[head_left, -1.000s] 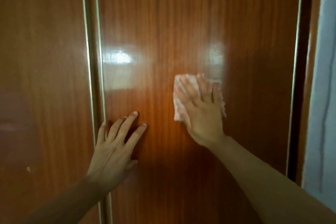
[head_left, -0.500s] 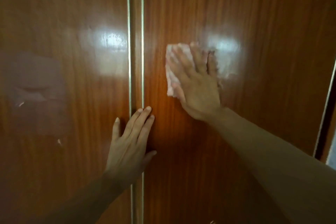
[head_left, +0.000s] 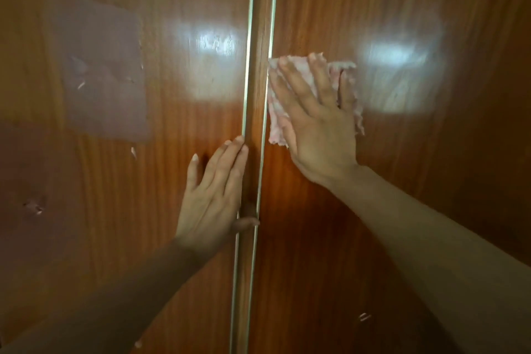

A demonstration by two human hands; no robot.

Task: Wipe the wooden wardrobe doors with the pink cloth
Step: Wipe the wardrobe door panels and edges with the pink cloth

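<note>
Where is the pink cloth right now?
In the head view, the pink cloth is pressed flat on the right wardrobe door under the right hand, just right of the strip between the doors.
</note>
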